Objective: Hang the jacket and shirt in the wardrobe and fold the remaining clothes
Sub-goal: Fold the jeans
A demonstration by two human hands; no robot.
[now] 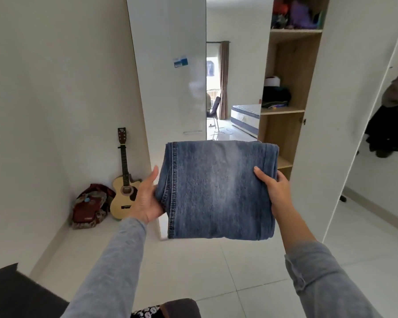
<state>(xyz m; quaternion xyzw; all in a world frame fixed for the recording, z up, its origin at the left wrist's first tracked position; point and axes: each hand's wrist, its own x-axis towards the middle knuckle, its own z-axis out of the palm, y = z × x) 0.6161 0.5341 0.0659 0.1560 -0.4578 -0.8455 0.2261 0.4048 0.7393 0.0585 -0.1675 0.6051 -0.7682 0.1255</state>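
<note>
- Folded jeans [218,191] were held flat in mid-air at frame centre, above the tiled floor [216,271].
- Left hand [147,198] gripped the jeans' 9 o'clock edge, thumb raised along the seam.
- Right hand [274,187] gripped the 3 o'clock edge, thumb on top; its fingers were hidden beneath.
- Open wardrobe [294,65] stood at 1 o'clock of the jeans, with clothes on its shelves.
- A dark garment [386,131] hung at 3 o'clock.
- Guitar [124,187] and bag [90,205] stood at 9 o'clock.

Bright daylight from far window [211,66]; edges bend, slightly soft.
</note>
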